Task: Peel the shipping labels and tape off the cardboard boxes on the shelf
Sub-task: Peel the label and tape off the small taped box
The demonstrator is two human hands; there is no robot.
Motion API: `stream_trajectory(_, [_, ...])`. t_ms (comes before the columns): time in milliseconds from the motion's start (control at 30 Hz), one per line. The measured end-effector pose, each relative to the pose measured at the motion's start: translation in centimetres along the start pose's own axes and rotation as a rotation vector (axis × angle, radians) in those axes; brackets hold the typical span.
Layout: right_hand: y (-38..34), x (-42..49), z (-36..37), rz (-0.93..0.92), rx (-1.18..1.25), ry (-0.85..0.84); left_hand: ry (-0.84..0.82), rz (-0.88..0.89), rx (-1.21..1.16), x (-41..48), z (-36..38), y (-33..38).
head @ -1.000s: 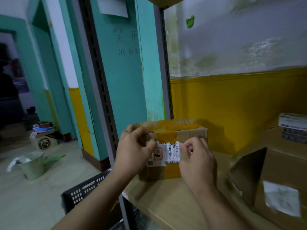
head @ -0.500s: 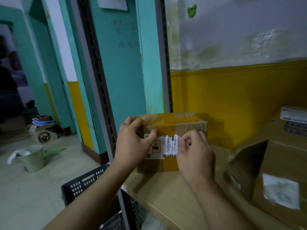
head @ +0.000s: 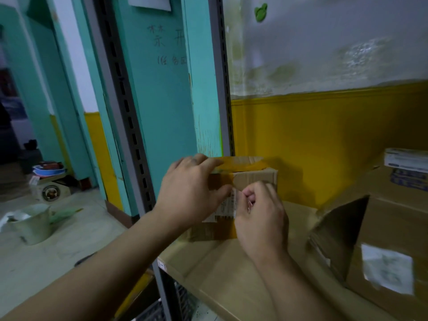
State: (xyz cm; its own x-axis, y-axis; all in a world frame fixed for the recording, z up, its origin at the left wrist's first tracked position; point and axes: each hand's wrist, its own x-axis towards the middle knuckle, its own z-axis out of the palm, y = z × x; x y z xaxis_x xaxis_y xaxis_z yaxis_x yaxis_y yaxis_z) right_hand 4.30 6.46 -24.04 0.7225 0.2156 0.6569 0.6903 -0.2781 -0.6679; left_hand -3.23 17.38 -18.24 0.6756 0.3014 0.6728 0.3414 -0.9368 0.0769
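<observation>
Left hand [head: 192, 193] flat, fingers straight, bracing box [head: 254, 179]; right hand [head: 259, 218] pinches label [head: 228, 205] edge. Thin paper, probably tears: grip near peel line.

The left hand [head: 192, 193] and right hand [head: 259, 218] cover most of the shipping label [head: 228, 207], its print unreadable.

The right hand [head: 259, 218] has peeled the right edge of the shipping label [head: 228, 205] leftward, toward the left hand [head: 192, 195].
</observation>
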Motion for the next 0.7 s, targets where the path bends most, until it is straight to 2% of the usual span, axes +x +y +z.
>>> stream_trajectory(67, [0.0, -0.1, 0.0, 0.001, -0.005, -0.019, 0.022, -0.066, -0.136, 0.1, 0.6, 0.7])
stream_trajectory(200, [0.1, -0.2, 0.0, -0.015, -0.011, -0.027, 0.139, -0.114, -0.161, -0.3, 1.9, 1.0])
stream_trajectory(700, [-0.1, -0.4, 0.3, -0.045, -0.024, -0.031, 0.101, -0.097, -0.212, -0.2, 1.9, -0.2])
